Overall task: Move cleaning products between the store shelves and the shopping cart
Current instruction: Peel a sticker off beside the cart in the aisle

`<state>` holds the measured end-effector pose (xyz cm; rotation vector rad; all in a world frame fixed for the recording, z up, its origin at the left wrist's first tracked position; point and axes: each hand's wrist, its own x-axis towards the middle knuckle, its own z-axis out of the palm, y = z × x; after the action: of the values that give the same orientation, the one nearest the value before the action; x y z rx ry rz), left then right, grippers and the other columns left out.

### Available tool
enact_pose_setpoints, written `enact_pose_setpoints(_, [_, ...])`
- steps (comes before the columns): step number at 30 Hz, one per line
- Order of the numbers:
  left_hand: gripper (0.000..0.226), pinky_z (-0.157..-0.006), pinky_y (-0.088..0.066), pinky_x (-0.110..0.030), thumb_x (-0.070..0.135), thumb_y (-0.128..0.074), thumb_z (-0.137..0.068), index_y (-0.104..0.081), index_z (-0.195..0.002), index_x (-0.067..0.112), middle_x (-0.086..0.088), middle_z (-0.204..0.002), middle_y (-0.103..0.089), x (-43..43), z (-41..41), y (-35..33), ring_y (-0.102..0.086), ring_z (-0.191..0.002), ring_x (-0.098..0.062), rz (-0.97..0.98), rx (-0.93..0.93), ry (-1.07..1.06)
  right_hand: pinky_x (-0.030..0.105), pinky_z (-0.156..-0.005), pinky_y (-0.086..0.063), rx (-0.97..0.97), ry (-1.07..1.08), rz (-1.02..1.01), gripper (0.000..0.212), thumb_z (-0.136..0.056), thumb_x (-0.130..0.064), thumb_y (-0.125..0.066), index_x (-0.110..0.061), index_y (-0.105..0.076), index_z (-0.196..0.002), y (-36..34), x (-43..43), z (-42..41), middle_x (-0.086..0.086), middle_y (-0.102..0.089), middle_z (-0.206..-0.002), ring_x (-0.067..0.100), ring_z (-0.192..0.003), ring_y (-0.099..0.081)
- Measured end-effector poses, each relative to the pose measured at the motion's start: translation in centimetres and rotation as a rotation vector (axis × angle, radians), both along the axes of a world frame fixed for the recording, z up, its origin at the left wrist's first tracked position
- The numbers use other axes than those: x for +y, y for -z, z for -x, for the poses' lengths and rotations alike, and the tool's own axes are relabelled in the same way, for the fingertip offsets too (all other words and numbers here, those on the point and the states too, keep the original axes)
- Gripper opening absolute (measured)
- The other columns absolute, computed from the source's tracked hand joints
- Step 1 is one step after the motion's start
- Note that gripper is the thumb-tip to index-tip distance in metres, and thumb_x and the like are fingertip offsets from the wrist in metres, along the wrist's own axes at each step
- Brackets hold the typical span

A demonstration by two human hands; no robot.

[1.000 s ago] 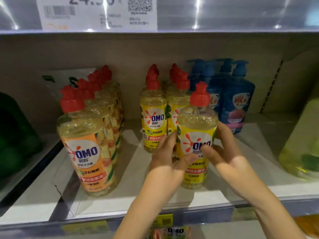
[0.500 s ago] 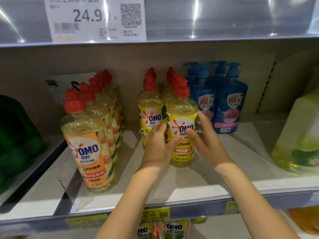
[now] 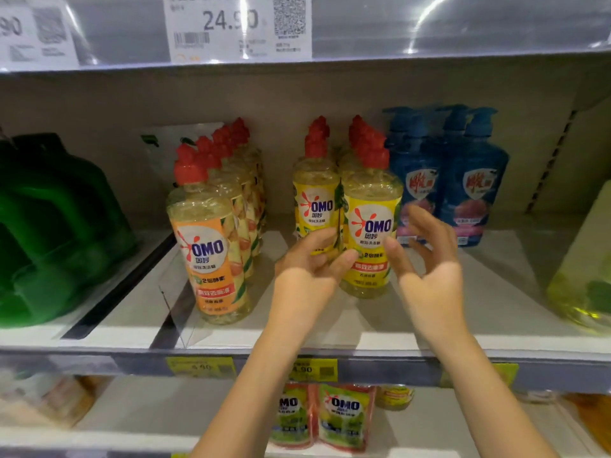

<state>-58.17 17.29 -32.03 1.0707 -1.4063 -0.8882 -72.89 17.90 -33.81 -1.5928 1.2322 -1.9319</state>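
Our right hand (image 3: 429, 276) is spread wide, fingers straight and blurred, holding nothing and just beside the clear plastic bottle of yellow dish liquid with a yellow OMO label and red cap (image 3: 372, 226). Our left hand (image 3: 307, 269) lies against the bottle's other side, thumb on the label and fingers loosely curved. We cannot tell whether it grips or only touches.

The bottle stands upright at the centre of the frame on the pale store shelf (image 3: 370, 322), heading a row of matching bottles, with 1 more row just to its left. Blue pump bottles (image 3: 476, 180) stand to the right and orange-label OMO bottles (image 3: 205, 242) to the left.

We judge this to be the release after shelving. Next, both hands must draw straight back without tipping the bottle. The cart is out of view.
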Motion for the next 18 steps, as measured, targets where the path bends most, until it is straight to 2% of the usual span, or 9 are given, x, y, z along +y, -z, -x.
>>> enact_pose_setpoints(2, [0.035,-0.074,-0.047,-0.005,0.015,-0.072,-0.082,-0.062,-0.115,0.020,0.007,-0.112,-0.067,1.4,-0.6,-0.3,-0.063,-0.093,0.008,0.032,0.001,-0.006,0.025,-0.096,-0.049,-0.012,-0.052,0.008,0.040,-0.085,-0.035,-0.068,-0.037,-0.052,-0.122,-0.3,1.0,-0.5,-0.004,-0.055,-0.124,0.003,-0.113,-0.055])
enact_pose_setpoints(4, [0.033,-0.076,-0.047,-0.006,0.019,-0.072,-0.083,-0.062,-0.113,0.022,0.013,-0.108,-0.066,2.8,-1.3,-0.7,-0.063,-0.093,0.011,0.059,-0.010,-0.011,0.021,-0.093,-0.049,-0.008,-0.123,0.001,0.040,-0.085,-0.032,-0.070,-0.035,-0.054,-0.121,-0.7,2.1,-1.2,-0.001,-0.059,-0.123,0.004,-0.113,-0.057])
enact_pose_setpoints(7, [0.033,-0.086,-0.051,-0.015,0.025,-0.071,-0.082,-0.064,-0.114,0.026,0.013,-0.113,-0.068,5.4,-2.1,-1.1,-0.063,-0.103,0.003,0.094,0.012,-0.050,0.022,-0.094,-0.049,-0.040,-0.249,0.006,0.042,-0.084,-0.026,-0.071,-0.025,-0.056,-0.123,-1.0,3.7,-2.3,-0.001,-0.061,-0.124,0.010,-0.115,-0.058])
enact_pose_setpoints(11, [0.038,-0.084,-0.051,-0.016,0.028,-0.069,-0.076,-0.066,-0.113,0.022,0.011,-0.111,-0.070,8.8,-3.7,-1.3,-0.065,-0.105,-0.003,0.143,0.110,-0.142,0.025,-0.095,-0.049,-0.049,-0.443,0.002,0.043,-0.080,-0.031,-0.073,-0.030,-0.057,-0.121,-1.2,5.6,-4.2,-0.003,-0.062,-0.121,0.016,-0.115,-0.060])
enact_pose_setpoints(14, [0.038,-0.086,-0.052,-0.020,0.026,-0.071,-0.078,-0.066,-0.114,0.018,0.007,-0.111,-0.070,11.2,-5.6,-1.1,-0.066,-0.103,-0.007,0.136,0.106,-0.250,0.023,-0.094,-0.048,-0.046,-0.602,-0.021,0.044,-0.080,-0.032,-0.069,-0.030,-0.057,-0.122,-1.1,6.8,-6.6,0.000,-0.062,-0.119,0.017,-0.113,-0.059])
enact_pose_setpoints(18, [0.040,-0.081,-0.053,-0.018,0.022,-0.072,-0.071,-0.065,-0.111,0.018,0.010,-0.106,-0.071,14.7,-9.1,-0.3,-0.068,-0.098,-0.007,0.139,0.146,-0.394,0.023,-0.093,-0.048,-0.043,-0.781,-0.050,0.044,-0.078,-0.030,-0.071,-0.031,-0.057,-0.121,-0.6,8.4,-11.0,0.000,-0.063,-0.117,0.018,-0.113,-0.060])
